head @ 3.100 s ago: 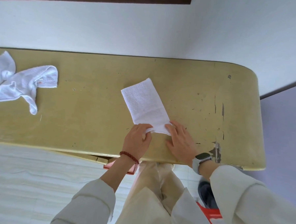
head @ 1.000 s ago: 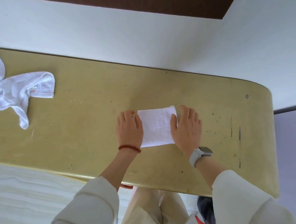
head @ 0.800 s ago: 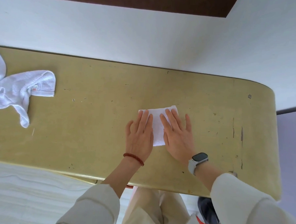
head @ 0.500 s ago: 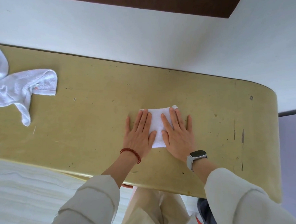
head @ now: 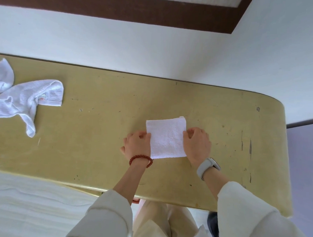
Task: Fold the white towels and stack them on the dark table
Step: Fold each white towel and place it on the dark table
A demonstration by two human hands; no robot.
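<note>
- Your left hand grips the left edge of the folded towel, its fingers curled onto the cloth.
- Your right hand pinches the right edge, its fingers curled.
- The towel lies flat, a small square, on the tabletop.
- 1 crumpled white towel lies well apart at the left end.

The folded towel, a long strip 3.1 s ago, is now a compact square between the hands. Half a second ago both palms lay flat on top of it; now the left hand and right hand have slid apart, fingers curled, gripping its left and right edges.
</note>
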